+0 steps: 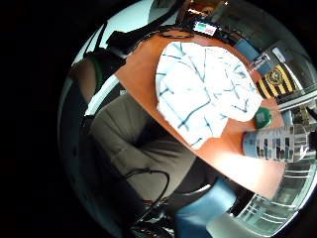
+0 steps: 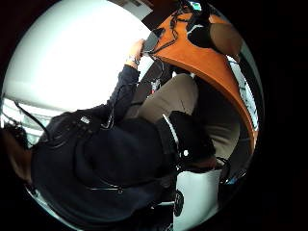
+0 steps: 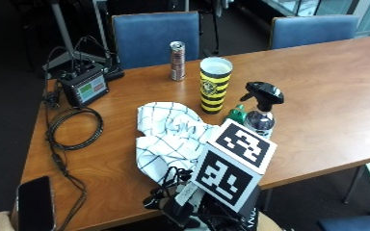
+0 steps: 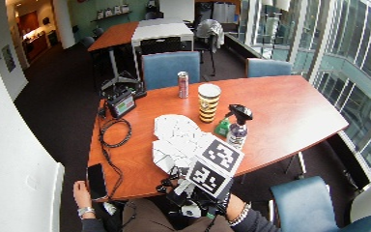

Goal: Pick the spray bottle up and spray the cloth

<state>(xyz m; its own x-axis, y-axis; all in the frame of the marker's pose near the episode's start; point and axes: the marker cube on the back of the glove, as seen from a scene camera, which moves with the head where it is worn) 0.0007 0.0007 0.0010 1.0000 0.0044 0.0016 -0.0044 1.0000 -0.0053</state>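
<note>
Nothing of the task looks done yet: the clear plastic spray bottle with the black trigger head (image 3: 262,108) stands upright and untouched on the smooth orange-brown wooden table (image 3: 326,77), ahead of the gloved right hand (image 3: 194,211) and a little to its right, so both the pick-up and the spraying remain. The hand sits at the near table edge holding nothing that I can see, though whether its fingers are spread or curled I cannot tell. Directly beyond it lies the soft, rumpled white cloth with thin dark checks (image 3: 169,137), with a glossy yellow-and-black striped cup (image 3: 215,85) farther off.
</note>
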